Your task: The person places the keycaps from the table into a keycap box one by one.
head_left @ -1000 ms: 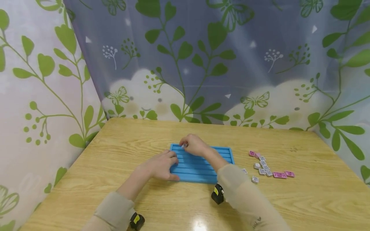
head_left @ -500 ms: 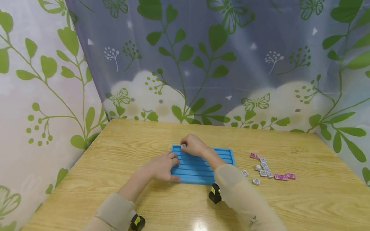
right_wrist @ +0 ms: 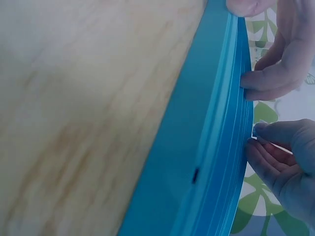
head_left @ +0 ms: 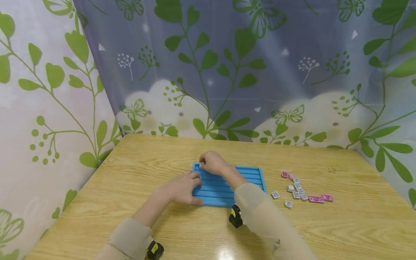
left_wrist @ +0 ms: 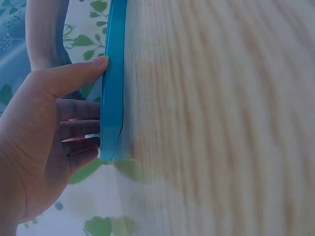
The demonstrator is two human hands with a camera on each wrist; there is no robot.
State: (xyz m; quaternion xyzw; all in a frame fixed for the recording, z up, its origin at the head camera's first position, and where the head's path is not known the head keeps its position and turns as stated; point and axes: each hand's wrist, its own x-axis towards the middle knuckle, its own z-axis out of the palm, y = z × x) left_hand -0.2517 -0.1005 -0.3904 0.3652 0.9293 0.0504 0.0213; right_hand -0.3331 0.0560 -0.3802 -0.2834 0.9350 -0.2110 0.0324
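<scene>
A blue tray with long parallel grooves lies on the wooden table. My left hand rests on its left end, relaxed fingers over the side and thumb at the near edge. At the tray's far left corner, my right hand pinches a small white tile between thumb and fingers. In the left wrist view the left thumb touches the tray's rim. The tile is mostly hidden by fingertips in the right wrist view, where both hands show beyond the grooves.
Right of the tray lie several loose white tiles, some marked. Near them are pink tiles, one longer than the others. A patterned fabric backdrop stands behind the wooden table.
My right hand, pinching the white tile, has shifted a little left along the tray's far edge toward the corner. My left hand stays in place on the tray.
</scene>
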